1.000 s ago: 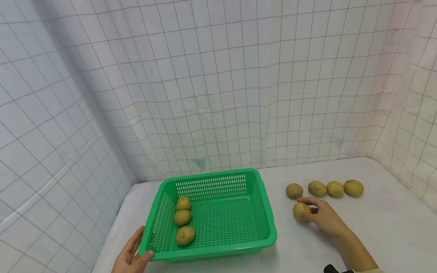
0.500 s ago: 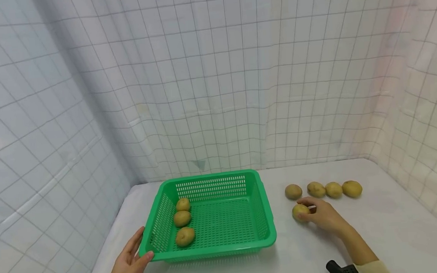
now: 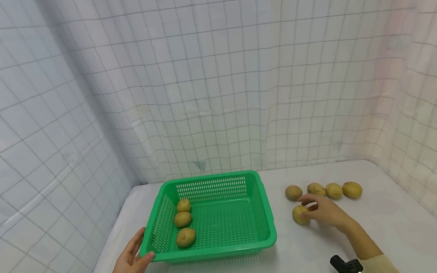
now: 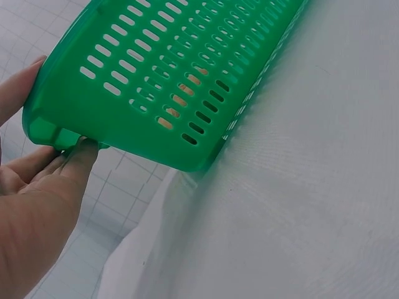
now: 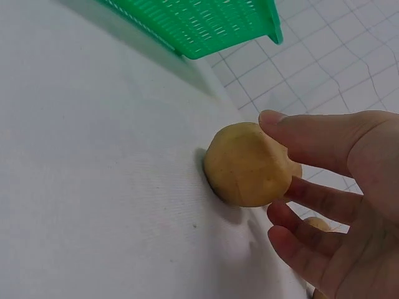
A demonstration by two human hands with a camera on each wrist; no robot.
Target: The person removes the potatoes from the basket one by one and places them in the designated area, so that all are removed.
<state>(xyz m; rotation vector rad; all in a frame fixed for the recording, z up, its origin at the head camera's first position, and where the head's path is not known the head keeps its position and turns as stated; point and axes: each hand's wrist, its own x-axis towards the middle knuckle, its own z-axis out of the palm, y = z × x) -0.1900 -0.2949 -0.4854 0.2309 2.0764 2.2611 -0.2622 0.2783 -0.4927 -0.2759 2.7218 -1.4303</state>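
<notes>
A green plastic basket (image 3: 211,252) with slotted sides stands on the white table. Three potatoes lie along its left side, among them the front potato (image 3: 186,237). My left hand (image 3: 127,265) holds the basket's front left corner, thumb on the rim and fingers beneath the lip (image 4: 59,134). To the right of the basket, one potato (image 3: 300,215) rests on the table. Beside it is my right hand (image 3: 324,211), loosely spread. In the right wrist view, the thumb overlaps this potato (image 5: 246,165), with the fingers slack behind; whether they touch it is unclear.
Behind my right hand several potatoes form a loose row, from the left one (image 3: 293,192) to the rightmost potato (image 3: 352,190). Grid-patterned white curtains (image 3: 209,111) rise at the back and both sides. A black device (image 3: 346,265) is at my right wrist.
My right hand has drawn slightly right, and its fingers have loosened around the potato. The potato remains on the table. My left hand and the basket have stayed in place.
</notes>
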